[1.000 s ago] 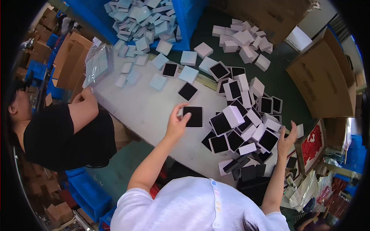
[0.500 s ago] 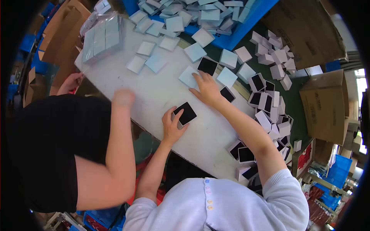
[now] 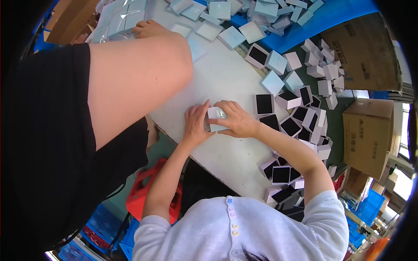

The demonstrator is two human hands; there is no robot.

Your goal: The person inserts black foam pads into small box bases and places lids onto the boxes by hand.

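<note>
Over the white tabletop, both my hands meet around one small gift box (image 3: 217,114) with a pale blue lid that carries light lettering. My left hand (image 3: 198,124) grips its left side, thumb and fingers curled round it. From the right, my right hand (image 3: 238,121) has its fingers on the lid, which sits over the box; whether it is pressed fully down cannot be made out. Open box bases with black inserts, such as one box base (image 3: 264,104), lie just right of my right hand. A pale blue lid (image 3: 272,82) is farther up.
A co-worker's arm (image 3: 143,74) reaches across the table's left side, that person's hand (image 3: 150,29) at wrapped boxes (image 3: 117,21). A blue bin (image 3: 300,32) full of lids stands at the back. Cardboard cartons (image 3: 368,130) are at right, a red stool (image 3: 141,191) below.
My right hand has come back from the lids with a pale blue lid, now on the box in my left hand. The co-worker has leaned in and reached toward the wrapped boxes.
</note>
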